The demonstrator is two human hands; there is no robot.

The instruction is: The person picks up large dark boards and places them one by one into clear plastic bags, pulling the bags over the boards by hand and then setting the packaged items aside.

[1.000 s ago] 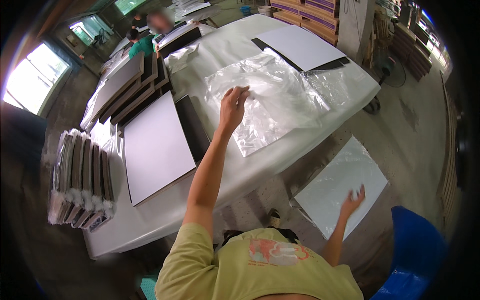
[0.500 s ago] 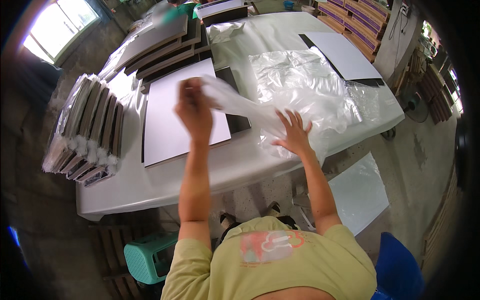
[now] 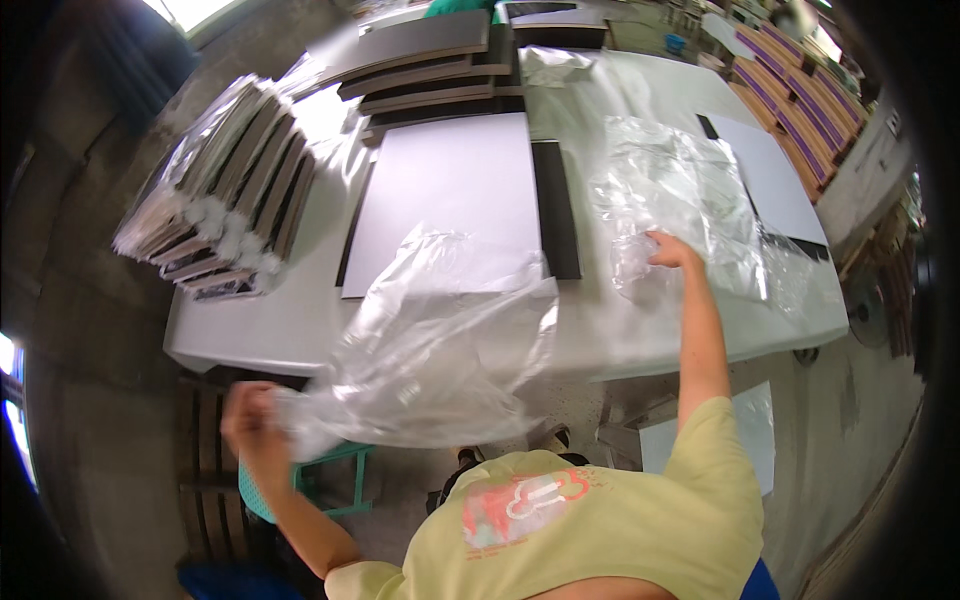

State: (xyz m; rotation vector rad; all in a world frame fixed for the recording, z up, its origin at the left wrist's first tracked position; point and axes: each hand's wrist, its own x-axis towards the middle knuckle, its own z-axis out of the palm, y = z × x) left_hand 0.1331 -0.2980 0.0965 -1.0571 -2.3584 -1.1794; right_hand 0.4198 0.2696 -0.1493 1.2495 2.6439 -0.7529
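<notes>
The left hand (image 3: 250,420), low at the lower left of the frame and off the near edge of the desk (image 3: 290,325), has its grip closed on the gathered end of a clear plastic bag (image 3: 440,350). From that grip the bag runs up and to the right, its long axis slanting from lower left toward the middle of the frame, where its far end lies over the near edge of a pale grey board (image 3: 455,195) flat on the desk. The right hand (image 3: 670,250), right of centre, has its grip narrow on a bunched bit of a second crumpled plastic sheet (image 3: 680,190), which spreads up and to the right of it across the desk. The left hand is the nearer one to the board's near edge; the right hand lies well apart from it, beyond a dark strip (image 3: 555,205) beside the board. At the upper left a row of wrapped boards (image 3: 225,190) stands on edge.
</notes>
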